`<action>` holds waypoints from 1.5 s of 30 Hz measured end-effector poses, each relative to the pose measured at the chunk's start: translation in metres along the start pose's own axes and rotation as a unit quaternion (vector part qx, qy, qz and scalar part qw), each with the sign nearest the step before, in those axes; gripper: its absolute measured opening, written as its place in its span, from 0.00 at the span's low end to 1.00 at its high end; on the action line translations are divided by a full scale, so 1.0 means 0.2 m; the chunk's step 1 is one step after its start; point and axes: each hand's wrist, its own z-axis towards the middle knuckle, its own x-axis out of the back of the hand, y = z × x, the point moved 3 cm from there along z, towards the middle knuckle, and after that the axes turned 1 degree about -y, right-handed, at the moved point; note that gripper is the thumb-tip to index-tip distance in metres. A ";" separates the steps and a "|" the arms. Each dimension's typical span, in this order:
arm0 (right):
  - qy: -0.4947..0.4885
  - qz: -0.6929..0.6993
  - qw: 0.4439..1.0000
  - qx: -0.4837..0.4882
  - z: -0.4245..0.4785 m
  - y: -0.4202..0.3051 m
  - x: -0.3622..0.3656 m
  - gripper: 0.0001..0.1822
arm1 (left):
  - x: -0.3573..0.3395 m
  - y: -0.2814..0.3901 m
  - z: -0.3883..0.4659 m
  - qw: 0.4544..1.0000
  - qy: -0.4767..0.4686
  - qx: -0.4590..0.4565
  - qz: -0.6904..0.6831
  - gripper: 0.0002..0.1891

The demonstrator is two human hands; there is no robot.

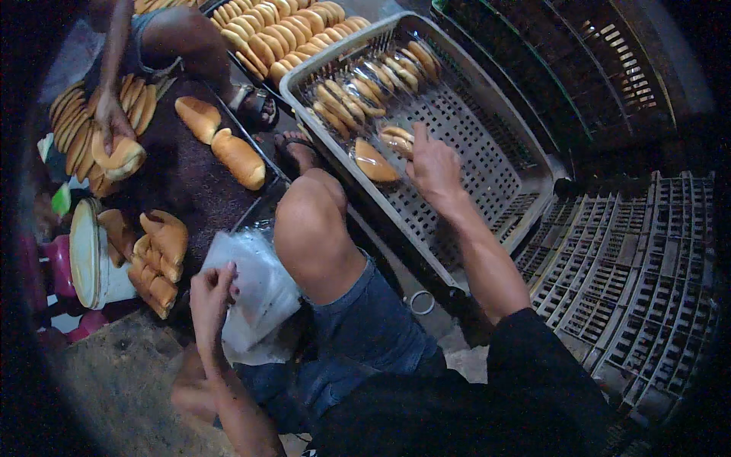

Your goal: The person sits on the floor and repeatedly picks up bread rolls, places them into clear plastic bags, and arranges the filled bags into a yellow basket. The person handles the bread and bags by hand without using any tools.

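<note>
My right hand (437, 165) reaches into a grey plastic crate (474, 154). Its fingers grip the end of a bun in clear plastic (396, 140), with the index finger stretched along the top. Beside that bun lies another wrapped bun (374, 161), and a row of wrapped buns (365, 91) lines the crate's far left side. Over a stack of clear plastic bags (257, 291) on my lap, my left hand (212, 291) hovers with curled fingers. Whether it pinches a bag edge cannot be told.
Another person's hand (114, 120) holds a bun (120, 157) over a dark tray (188, 171) with loose buns. A tray of bun rows (285, 34) stands behind. A lidded white bucket (85, 254) sits left; slatted crates (622, 274) stand right. A tape roll (422, 303) lies below the crate.
</note>
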 end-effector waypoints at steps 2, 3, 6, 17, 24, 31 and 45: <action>-0.022 0.041 0.999 0.005 0.06 0.13 -0.24 0.46 | -0.03 -0.05 -0.04 0.999 -0.012 0.027 0.024 0.18; -0.050 0.080 0.995 0.017 0.07 0.15 -0.32 0.47 | -0.03 -0.05 -0.05 0.999 -0.014 0.037 0.035 0.18; -0.094 0.061 0.991 0.074 0.05 0.17 -0.45 0.52 | 0.01 -0.08 -0.12 0.998 0.012 0.049 0.037 0.18; -0.055 0.201 0.971 0.116 0.21 0.36 -0.53 0.53 | -0.05 -0.13 -0.16 0.978 0.011 0.109 0.175 0.23; -0.188 0.253 0.922 0.224 0.27 0.25 -0.54 0.60 | -0.07 -0.18 -0.08 0.966 -0.076 0.033 0.243 0.26; -0.147 0.202 0.908 0.336 0.09 -0.67 0.22 0.31 | -0.09 -0.10 -0.27 0.994 0.019 -0.095 -0.056 0.20; -0.135 0.679 0.717 0.079 -0.65 -1.21 0.06 0.10 | 0.23 -0.03 -0.24 0.710 0.161 -0.185 -0.660 0.12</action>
